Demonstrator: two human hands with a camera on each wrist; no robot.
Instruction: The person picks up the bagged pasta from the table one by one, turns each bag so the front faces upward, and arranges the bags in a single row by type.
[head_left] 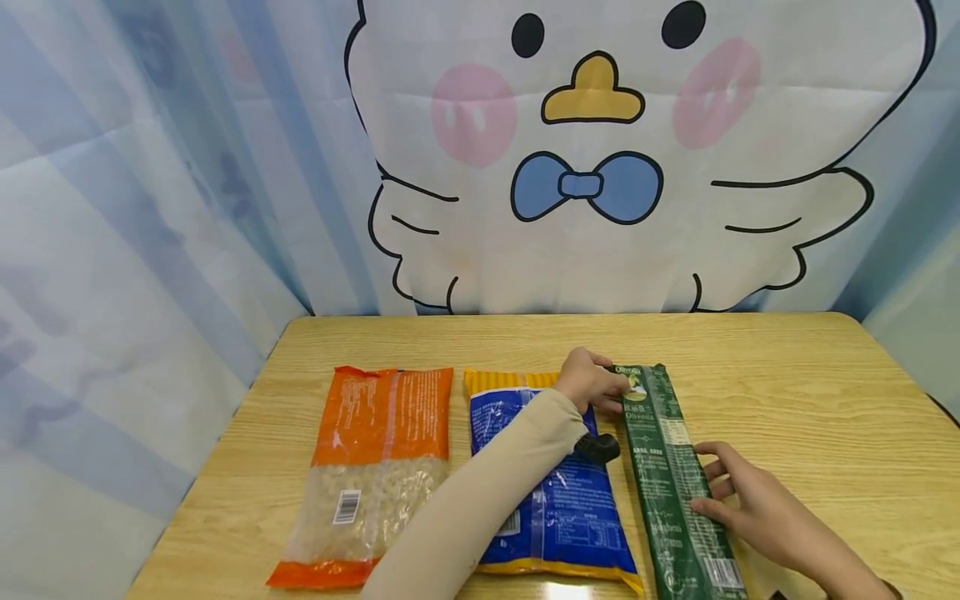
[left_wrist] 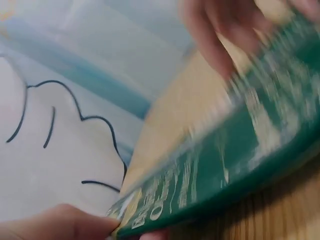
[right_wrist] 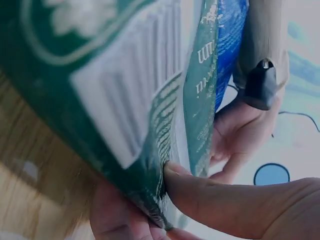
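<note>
A long green spaghetti packet (head_left: 656, 467) lies lengthwise on the right of the row of bags. My left hand (head_left: 588, 382), its arm reaching across the blue bag (head_left: 577, 508), pinches the packet's far end by the left corner. In the left wrist view, the thumb sits on top of the green packet (left_wrist: 205, 170) with a fingertip beneath. My right hand (head_left: 753, 504) pinches the packet's right edge nearer me. The right wrist view shows its thumb (right_wrist: 200, 192) pressing the wrapper beside a white barcode, with fingers under the edge.
An orange bag (head_left: 386, 417) with a see-through lower part and pale contents lies on the left. All of them lie on a light wooden table (head_left: 810, 383). Behind its far edge hangs a curtain (head_left: 592, 258) printed with a cartoon bird.
</note>
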